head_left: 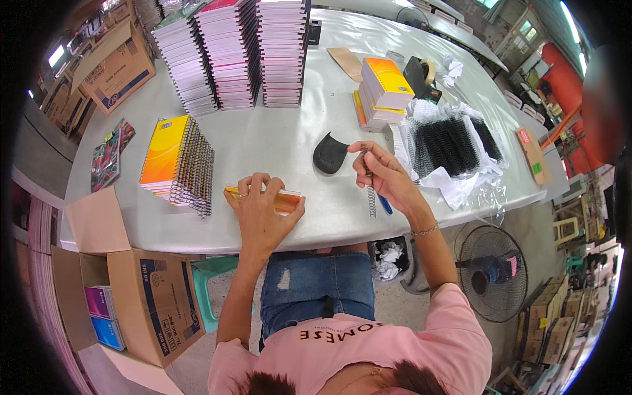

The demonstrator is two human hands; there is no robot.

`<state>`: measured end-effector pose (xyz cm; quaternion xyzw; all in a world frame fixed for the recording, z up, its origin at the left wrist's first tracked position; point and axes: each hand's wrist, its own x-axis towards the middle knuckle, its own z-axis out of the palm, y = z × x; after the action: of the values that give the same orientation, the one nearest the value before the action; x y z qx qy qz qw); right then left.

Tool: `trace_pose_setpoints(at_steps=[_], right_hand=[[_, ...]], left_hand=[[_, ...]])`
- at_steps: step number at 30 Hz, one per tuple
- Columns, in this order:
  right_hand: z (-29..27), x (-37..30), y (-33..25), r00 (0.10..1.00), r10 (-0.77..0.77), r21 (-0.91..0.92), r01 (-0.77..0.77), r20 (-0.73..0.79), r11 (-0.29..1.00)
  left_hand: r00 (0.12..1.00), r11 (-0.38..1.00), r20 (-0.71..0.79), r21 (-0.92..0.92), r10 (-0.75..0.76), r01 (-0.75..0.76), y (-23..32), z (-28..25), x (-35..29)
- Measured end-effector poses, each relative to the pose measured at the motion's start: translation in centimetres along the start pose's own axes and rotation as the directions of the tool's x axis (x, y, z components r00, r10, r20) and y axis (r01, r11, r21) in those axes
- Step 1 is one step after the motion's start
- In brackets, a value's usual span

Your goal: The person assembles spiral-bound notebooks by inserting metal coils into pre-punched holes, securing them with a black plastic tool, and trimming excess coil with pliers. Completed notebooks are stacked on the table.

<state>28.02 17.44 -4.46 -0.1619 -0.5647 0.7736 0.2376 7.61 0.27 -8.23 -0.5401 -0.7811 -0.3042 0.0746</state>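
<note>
My left hand [259,209] is closed over a small orange-and-yellow notebook [287,201], its fingers across the top and its thumb at the right end. My right hand [384,172] pinches a dark wire binding coil [372,203], which dangles below the fingers. Beside that coil lies a blue-handled tool [385,205], partly hidden by the hand. Just left of my right fingers, a curved black piece [330,154] rests on the table. To the left stands a stack of yellow-orange spiral notebooks [172,158] with their coils facing right.
Tall stacks of spiral-bound books [282,52] stand at the back. On the right, many black coils [446,146] lie on crumpled white paper, near a stack of orange notebooks [387,82]. A cardboard box [158,303] sits at front left; a fan [490,273] stands at right.
</note>
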Motion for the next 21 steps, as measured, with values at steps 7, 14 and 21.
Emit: trace_pose_setpoints(at_steps=[7, 14, 21], right_hand=[[1.8, -0.7, -0.8, 0.999, -0.004, -0.398, 0.016, 0.032, 0.917], [2.2, -0.3, 0.5, 1.0, 0.017, -0.557, -0.006, 0.016, 0.831], [4.2, 0.3, 2.7, 0.996, -0.083, -0.655, 0.081, 0.027, 0.751]], left_hand=[[0.999, 0.998, -0.014, -0.033, 0.048, -0.049, -0.3, -0.3, 0.2], [0.996, 0.996, -0.046, -0.037, 0.081, -0.082, -0.4, -0.2, 0.4], [0.99, 0.985, -0.058, -0.108, 0.131, -0.137, -0.6, 0.1, 0.5]])
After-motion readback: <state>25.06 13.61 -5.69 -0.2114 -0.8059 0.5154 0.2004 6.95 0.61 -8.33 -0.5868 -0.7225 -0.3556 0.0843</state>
